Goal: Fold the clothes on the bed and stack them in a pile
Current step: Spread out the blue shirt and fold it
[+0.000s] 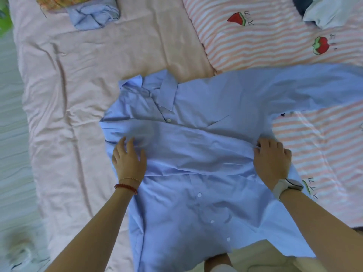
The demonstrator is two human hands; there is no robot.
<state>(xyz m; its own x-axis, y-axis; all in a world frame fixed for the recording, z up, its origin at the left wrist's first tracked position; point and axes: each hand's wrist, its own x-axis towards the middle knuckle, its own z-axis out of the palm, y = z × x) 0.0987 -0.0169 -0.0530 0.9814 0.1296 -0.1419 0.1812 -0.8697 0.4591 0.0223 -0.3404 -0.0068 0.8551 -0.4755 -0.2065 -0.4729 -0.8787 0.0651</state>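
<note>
A light blue button-up shirt [196, 134] lies front-up on the bed, collar toward the far side. One sleeve is folded across its chest; the other sleeve stretches off to the right. My left hand [128, 160] rests flat on the shirt's left side with fingers spread. My right hand [272, 160] lies on the shirt's right edge, its fingertips curled into the cloth at the end of the folded sleeve. A folded light blue garment [92, 16] sits at the far left of the bed.
The bed has a pale pink sheet [78, 85] on the left and a pink-striped quilt [265, 42] with fruit prints on the right. A white and dark bundle [330, 10] lies at the far right corner. Floor shows along the left edge.
</note>
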